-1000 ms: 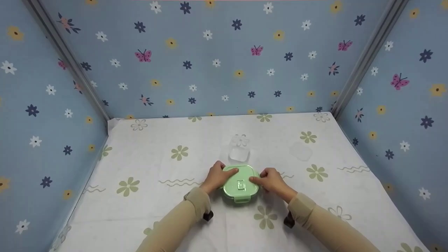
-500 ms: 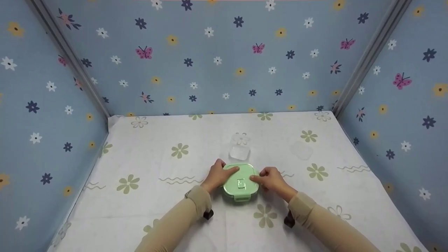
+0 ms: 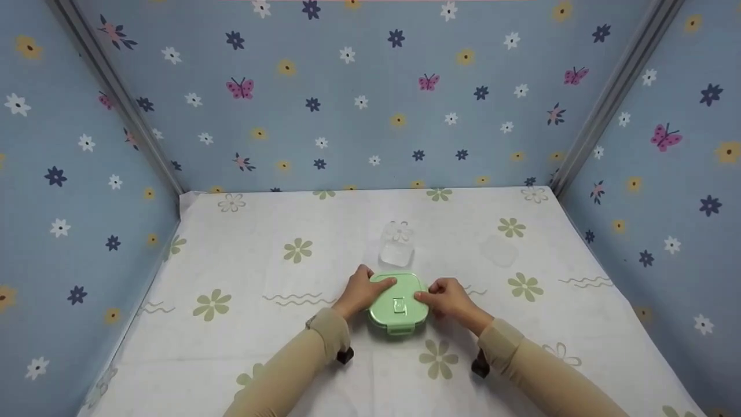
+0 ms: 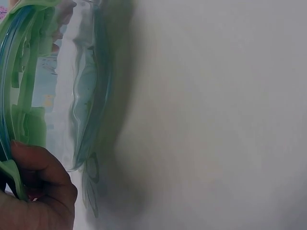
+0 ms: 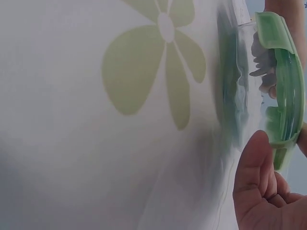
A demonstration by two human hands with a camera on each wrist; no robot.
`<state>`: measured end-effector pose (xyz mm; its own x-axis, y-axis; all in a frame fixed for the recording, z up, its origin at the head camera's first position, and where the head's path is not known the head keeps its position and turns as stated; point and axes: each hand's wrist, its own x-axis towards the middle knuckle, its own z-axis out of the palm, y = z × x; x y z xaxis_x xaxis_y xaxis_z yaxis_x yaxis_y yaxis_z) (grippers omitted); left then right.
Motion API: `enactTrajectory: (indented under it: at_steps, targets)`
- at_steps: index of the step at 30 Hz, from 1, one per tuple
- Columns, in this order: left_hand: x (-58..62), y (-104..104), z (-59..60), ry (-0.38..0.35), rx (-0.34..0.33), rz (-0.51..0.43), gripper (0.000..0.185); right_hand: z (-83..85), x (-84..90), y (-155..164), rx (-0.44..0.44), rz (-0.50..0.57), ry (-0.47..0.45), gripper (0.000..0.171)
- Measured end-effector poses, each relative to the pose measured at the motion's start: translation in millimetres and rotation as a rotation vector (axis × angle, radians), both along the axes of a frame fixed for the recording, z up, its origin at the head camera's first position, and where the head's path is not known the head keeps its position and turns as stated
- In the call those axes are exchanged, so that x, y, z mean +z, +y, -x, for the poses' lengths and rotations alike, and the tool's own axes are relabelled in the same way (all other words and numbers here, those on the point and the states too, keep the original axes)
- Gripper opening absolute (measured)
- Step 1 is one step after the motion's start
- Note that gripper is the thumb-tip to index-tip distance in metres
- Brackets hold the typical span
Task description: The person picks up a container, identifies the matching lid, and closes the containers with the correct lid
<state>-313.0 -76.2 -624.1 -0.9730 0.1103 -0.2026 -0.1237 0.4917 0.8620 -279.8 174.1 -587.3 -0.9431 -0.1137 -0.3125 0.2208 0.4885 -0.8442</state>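
Observation:
A clear glass food container with a green snap lid (image 3: 399, 301) sits on the cloth between both hands. My left hand (image 3: 360, 293) grips its left side, thumb on top of the lid and fingers down at the edge. In the left wrist view, curled fingers (image 4: 43, 175) reach a green side latch (image 4: 13, 177). On the other side my right hand (image 3: 454, 302) has its thumb on the lid. The right wrist view shows its fingers (image 5: 254, 163) against a latch (image 5: 282, 158) that sticks out below the rim. The front latch (image 3: 400, 329) hangs down. The container looks see-through, with no contents visible.
Just behind the food container stands a small clear box (image 3: 397, 253). A flat, nearly transparent piece (image 3: 499, 250) lies farther right. White flowered cloth (image 3: 243, 336) covers the table, with blue patterned panels (image 3: 359, 69) on three sides.

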Motion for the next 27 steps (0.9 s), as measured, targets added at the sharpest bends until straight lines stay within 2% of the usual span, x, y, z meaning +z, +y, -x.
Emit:
enactTrajectory:
  at_steps: [1,4,7,13,17,20,24,27]
  targets:
    - [0.5,0,-0.2,-0.008,0.002,-0.006,0.062,-0.3,0.2,0,0.003,0.000,0.001,0.029]
    - [-16.5,1,9.6,-0.022,0.011,0.015,0.061,-0.6,0.7,1,0.016,-0.001,0.012,0.028]
    - [-26.8,2,15.7,-0.037,0.021,0.017,0.059,-1.0,1.0,2,0.021,-0.007,0.013,0.028]
    - [-26.0,2,14.3,-0.036,0.022,0.015,0.062,-0.3,0.0,3,0.032,-0.007,0.006,0.028]
    - [-18.7,2,8.6,-0.035,0.019,-0.004,0.062,-0.1,-0.1,3,0.032,-0.014,-0.003,0.028]
    - [-17.5,2,6.9,-0.017,0.012,-0.018,0.062,0.3,0.6,3,0.032,-0.021,-0.012,0.028]
    - [-30.6,1,15.7,-0.017,0.011,0.004,0.063,0.9,1.3,3,0.038,-0.020,-0.016,0.029]
    - [-27.7,0,15.6,-0.024,0.014,0.002,0.064,1.6,1.6,3,0.051,-0.010,-0.015,0.029]
